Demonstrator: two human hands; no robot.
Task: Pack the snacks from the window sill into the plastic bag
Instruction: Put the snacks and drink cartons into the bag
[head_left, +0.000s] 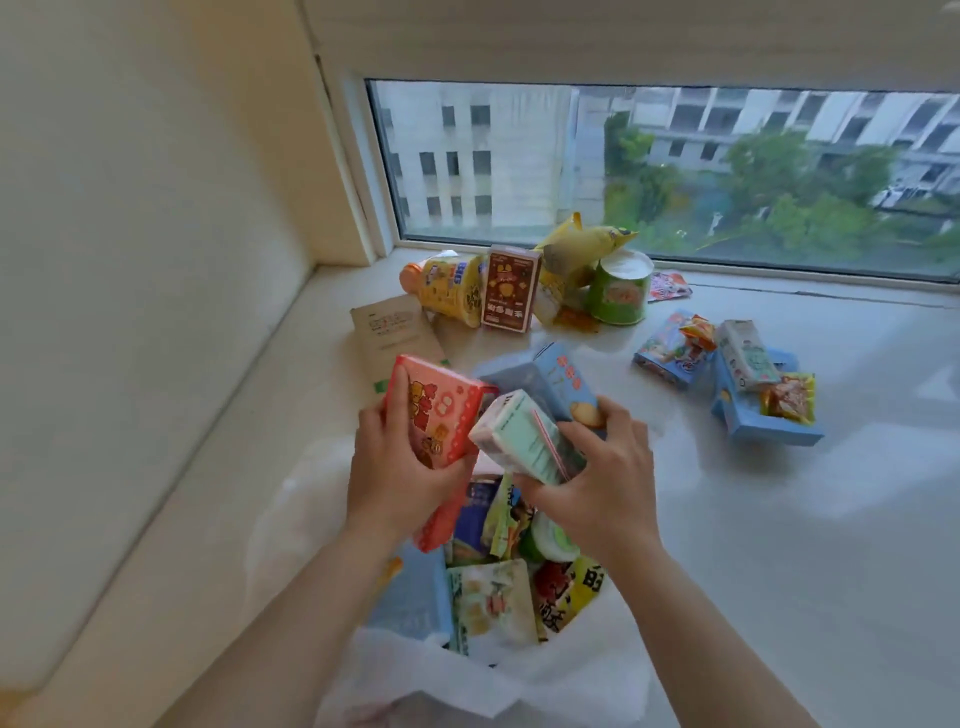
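The person's left hand (395, 467) grips a red snack box (439, 410) by its lower end, thumb across the printed front, and holds it tilted above the open white plastic bag (488, 675). Just beside it, the right hand (597, 478) curls around a pale green drink carton (524, 441) with a red-striped straw on its side, and its fingers also hold the lower end of a blue biscuit box (563, 379) behind the carton. The two hands are close together over the bag's mouth, the red box and the green carton nearly touching. The bag lies on the near part of the window sill (779, 519) and already holds a jumble of snacks — a blue box (410, 597) at its left, a pale packet (493, 603) in the middle, a yellow and red packet (566, 592) at the right, with more wrappers above them. Further back on the sill, near the glass, stand a brown box (509, 288) and a green cup (618, 291), with a yellow tub (452, 286) lying on its side to the left and a yellow pouch (582, 244) resting over the cup. A beige flat packet (395, 332) lies to the left. To the right, well apart from the hands, sits a loose pile of blue boxes (670, 353) with a second pale green carton (748, 353) and small orange packets on top.
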